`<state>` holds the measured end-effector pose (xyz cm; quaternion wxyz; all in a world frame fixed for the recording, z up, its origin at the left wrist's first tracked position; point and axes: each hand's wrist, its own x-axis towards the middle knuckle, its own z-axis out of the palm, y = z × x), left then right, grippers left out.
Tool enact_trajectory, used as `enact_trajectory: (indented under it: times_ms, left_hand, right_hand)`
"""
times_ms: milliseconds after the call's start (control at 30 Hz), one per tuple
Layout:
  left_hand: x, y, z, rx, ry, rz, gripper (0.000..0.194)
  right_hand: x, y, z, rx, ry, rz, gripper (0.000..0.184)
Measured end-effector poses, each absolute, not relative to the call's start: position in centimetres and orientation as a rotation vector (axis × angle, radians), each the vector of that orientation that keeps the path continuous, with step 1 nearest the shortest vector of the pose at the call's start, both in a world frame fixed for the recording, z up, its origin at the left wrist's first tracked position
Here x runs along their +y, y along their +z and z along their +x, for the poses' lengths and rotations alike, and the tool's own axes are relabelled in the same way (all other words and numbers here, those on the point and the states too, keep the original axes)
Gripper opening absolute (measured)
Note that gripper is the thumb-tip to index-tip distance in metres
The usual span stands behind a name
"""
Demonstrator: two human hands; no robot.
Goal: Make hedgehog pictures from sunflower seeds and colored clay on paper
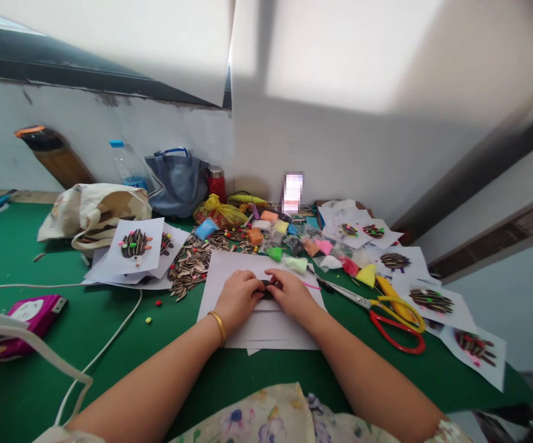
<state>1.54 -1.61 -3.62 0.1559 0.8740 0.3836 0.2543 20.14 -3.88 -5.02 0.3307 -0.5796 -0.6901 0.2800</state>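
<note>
A dark lump of modelling clay [265, 291] lies on the white paper [261, 329] in front of me. My left hand [240, 298] is closed on its left side, fingertips pressed against it. From the other side, my right hand [293, 296] pinches the same lump between thumb and fingers. Much of the clay is hidden by my fingers. Close to my right hand, a thin pink stick [312, 286] lies on the paper. Striped sunflower seeds [192, 261] are heaped beyond the paper to the left.
Red-and-yellow scissors [398, 320] lie to the right, beside finished seed pictures [430, 300]. Coloured clay packets [298, 263] spread behind the paper. A seed picture [136, 247] tops a stack at left, near a white cable [109, 338] and purple box [21, 326]. Bags [176, 181] line the wall.
</note>
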Motion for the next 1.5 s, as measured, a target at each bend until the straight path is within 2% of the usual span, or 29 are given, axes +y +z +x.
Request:
enact_trajectory:
  times_ms: [233, 500, 700, 867, 1100, 1500]
  left_hand:
    - [-1.9, -3.6, 1.6, 1.145, 0.695, 2.546, 0.01]
    - [-1.9, -3.6, 1.6, 1.15, 0.679, 2.547, 0.012]
    - [-1.8, -3.8, 1.7, 1.092, 0.648, 2.577, 0.021]
    - [-1.8, -4.0, 1.7, 1.061, 0.632, 2.6, 0.02]
    - [-1.8, -4.0, 1.6, 1.061, 0.682, 2.594, 0.019]
    - [-1.8, -4.0, 1.7, 1.049, 0.731, 2.594, 0.019]
  right_hand:
    - [-3.7, -4.9, 20.6, -1.754, 0.766, -1.455, 0.036]
    - [-3.4, -5.3, 20.8, -1.768, 0.739, -1.493, 0.041]
    - [-3.1, -5.5, 20.7, -1.819, 0.701, -1.516, 0.042]
    - [-3.1, -5.0, 21.2, -1.787, 0.689, -1.528, 0.04]
    - [-4.6, -3.7, 22.9, -1.897, 0.468, -1.549, 0.027]
    - [-7.7, -3.1, 20.6, -2.261, 0.198, -1.763, 0.035]
